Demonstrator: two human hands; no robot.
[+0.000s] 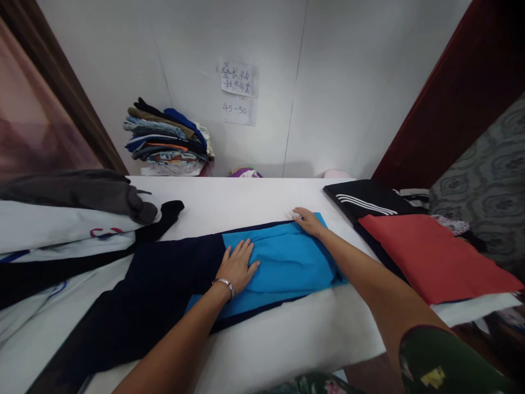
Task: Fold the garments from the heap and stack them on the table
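A garment lies across the white table in front of me, with a dark navy part (172, 273) on the left and a bright blue part (287, 257) on the right. My left hand (237, 266) rests flat on it near where the two colours meet, fingers spread, a silver bracelet on the wrist. At the far right edge of the blue part, my right hand (308, 221) lies with its fingers stretched out over the cloth's upper corner. Some creases run through the blue cloth between the hands. Neither hand grips anything visible.
On the left, grey, white and black clothes (77, 219) lie heaped. Folded black (365, 198) and red (435, 254) garments are stacked at the right. Behind the table stands a pile of folded clothes (168, 137). Paper signs (240, 90) hang on the white wall.
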